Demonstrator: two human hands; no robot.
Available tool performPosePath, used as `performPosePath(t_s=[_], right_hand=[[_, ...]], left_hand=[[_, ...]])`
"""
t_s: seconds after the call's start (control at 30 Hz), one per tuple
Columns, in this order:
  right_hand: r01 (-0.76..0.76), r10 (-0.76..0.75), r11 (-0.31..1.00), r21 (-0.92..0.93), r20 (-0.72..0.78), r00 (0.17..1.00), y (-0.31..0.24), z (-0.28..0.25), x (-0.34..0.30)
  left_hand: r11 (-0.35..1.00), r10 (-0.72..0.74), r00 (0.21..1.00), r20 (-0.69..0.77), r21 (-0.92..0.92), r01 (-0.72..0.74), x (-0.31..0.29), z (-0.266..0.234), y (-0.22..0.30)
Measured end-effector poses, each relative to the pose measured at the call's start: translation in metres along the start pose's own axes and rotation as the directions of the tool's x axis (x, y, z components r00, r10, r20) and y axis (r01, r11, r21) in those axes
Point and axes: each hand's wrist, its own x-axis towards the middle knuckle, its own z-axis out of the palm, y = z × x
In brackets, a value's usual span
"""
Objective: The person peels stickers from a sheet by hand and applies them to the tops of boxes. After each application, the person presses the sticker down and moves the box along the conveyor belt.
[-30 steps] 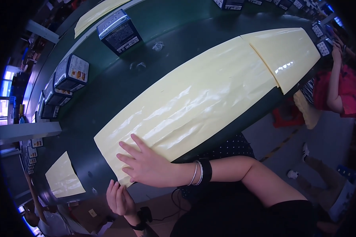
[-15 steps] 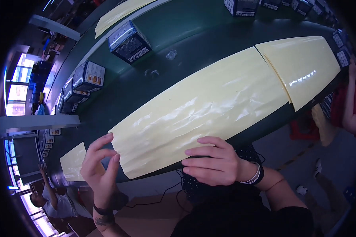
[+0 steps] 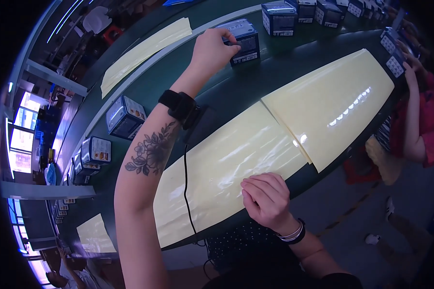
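My left arm stretches forward over the dark green belt. At its end, my left hand point(image 3: 213, 49) overlaps the left part of a blue box point(image 3: 248, 47), thumb and fingertips drawn close together; whether they pinch the box or something small is unclear. A black device point(image 3: 182, 110) is strapped to that wrist, and a black cable point(image 3: 185, 185) runs down below it. Over the near edge of a glossy pale yellow sheet point(image 3: 226, 166) is my right hand point(image 3: 270, 200), fingers curled together; anything inside is hidden. More yellow sheets point(image 3: 332, 103) overlap its right end.
Blue boxes point(image 3: 279, 21) line the far side, with others point(image 3: 125, 117) at the left. Another yellow sheet stack point(image 3: 144, 55) lies beyond the rail. A smaller yellow sheet point(image 3: 95, 234) is at lower left. At right, a person in red point(image 3: 422, 120) reaches toward boxes.
My left hand has moved from the sheet's left end far forward to the blue box. My right hand's fingers have curled together from being spread. The view has shifted.
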Motion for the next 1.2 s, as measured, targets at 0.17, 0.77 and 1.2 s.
performPosePath(t_s=[0.17, 0.77, 1.2], right_hand=[[-0.030, 0.029, 0.999, 0.030, 0.048, 0.998, 0.002, -0.002, 0.002], [-0.073, 0.074, 0.997, -0.008, 0.090, 0.993, 0.006, -0.005, 0.002], [-0.265, 0.358, 0.775, -0.574, 0.052, 0.932, 0.004, -0.016, -0.018]], left_hand=[[0.999, 0.040, 0.996, -0.086, -0.020, -0.042, 0.019, 0.030, -0.005], [0.927, 0.311, 0.803, -0.508, 0.347, -0.140, 0.009, 0.058, -0.017], [0.976, 0.210, 0.921, -0.329, 0.132, -0.176, 0.003, 0.037, -0.011]])
